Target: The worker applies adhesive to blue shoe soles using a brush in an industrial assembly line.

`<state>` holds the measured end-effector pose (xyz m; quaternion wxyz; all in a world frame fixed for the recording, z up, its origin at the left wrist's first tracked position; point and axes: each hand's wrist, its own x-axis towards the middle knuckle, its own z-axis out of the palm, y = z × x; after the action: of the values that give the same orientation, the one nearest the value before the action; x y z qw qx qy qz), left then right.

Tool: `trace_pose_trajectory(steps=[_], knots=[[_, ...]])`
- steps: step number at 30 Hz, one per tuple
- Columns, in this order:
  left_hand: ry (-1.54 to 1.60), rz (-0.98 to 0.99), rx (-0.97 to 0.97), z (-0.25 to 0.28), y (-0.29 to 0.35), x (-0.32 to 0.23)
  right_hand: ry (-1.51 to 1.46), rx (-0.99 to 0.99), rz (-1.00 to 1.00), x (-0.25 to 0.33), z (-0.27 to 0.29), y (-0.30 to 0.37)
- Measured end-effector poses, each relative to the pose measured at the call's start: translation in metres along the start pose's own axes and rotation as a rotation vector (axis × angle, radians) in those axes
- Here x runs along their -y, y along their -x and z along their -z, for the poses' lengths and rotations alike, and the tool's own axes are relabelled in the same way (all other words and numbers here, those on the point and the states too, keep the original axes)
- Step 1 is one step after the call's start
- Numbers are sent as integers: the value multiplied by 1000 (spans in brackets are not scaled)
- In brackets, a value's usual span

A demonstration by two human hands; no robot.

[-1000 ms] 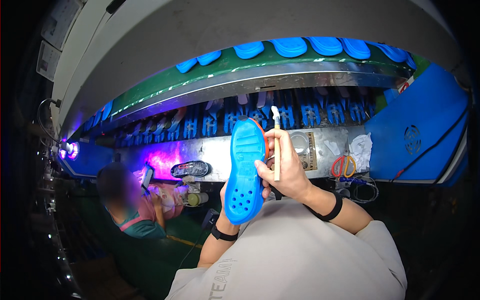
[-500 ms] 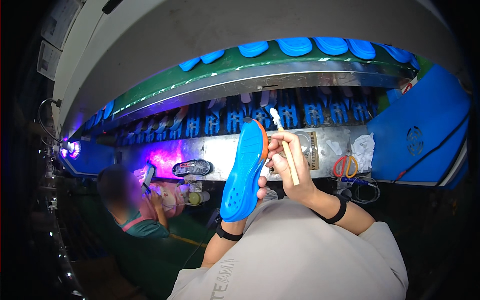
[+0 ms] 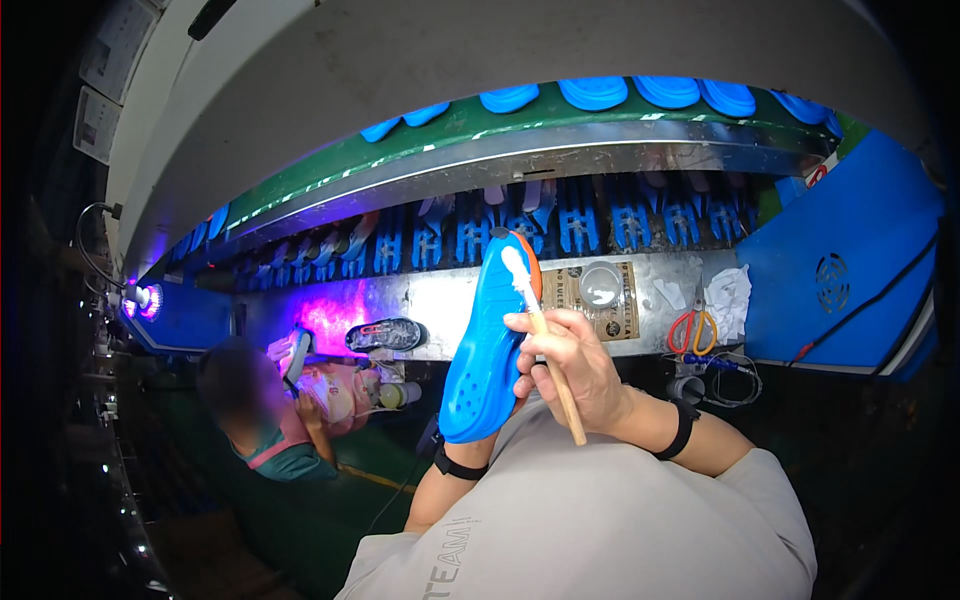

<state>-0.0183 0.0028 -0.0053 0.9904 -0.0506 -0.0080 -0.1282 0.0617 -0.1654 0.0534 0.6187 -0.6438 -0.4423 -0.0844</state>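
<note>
My left hand (image 3: 523, 380) holds a blue shoe sole (image 3: 474, 350) from beneath and its right edge, and most of the hand is hidden behind it. The sole is tilted upright, with an orange rim along its far right side and small holes at its near end. My right hand (image 3: 585, 368) is closed around a wooden-handled brush (image 3: 556, 375). White bristles, coated or pale, lie over the sole's far end beside the orange rim; whether they press on it I cannot tell.
A clear dish (image 3: 600, 285) rests on brown printed cardboard (image 3: 625, 325). Scissors (image 3: 692, 330) and crumpled white paper (image 3: 730, 300) lie to the right. A dark shoe (image 3: 385, 335) sits on the metal bench (image 3: 430, 295). A co-worker (image 3: 290, 420) holds a shoe piece at left. Blue soles line the green conveyor (image 3: 450, 125).
My right hand has moved down and slightly left, bringing the brush head from beside the sole to over its far end. The dish has come into view. The sole stays nearly still.
</note>
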Motion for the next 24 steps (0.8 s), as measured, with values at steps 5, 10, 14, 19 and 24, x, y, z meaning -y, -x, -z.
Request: trace_pose_trajectory(steps=[5,10,14,19,24], knots=[[-132,-92,1,14,6,-1,18,48,0,9,-1,-5],[-65,-35,12,-4,1,2,59,79,-14,13,-10,-5],[-11,3,19,-18,0,4,-395,31,-257,20,-10,5],[44,27,14,-25,2,3,-352,-222,-155,-1,-1,1],[-17,15,15,-22,9,0,-258,-344,-353,-13,4,2]])
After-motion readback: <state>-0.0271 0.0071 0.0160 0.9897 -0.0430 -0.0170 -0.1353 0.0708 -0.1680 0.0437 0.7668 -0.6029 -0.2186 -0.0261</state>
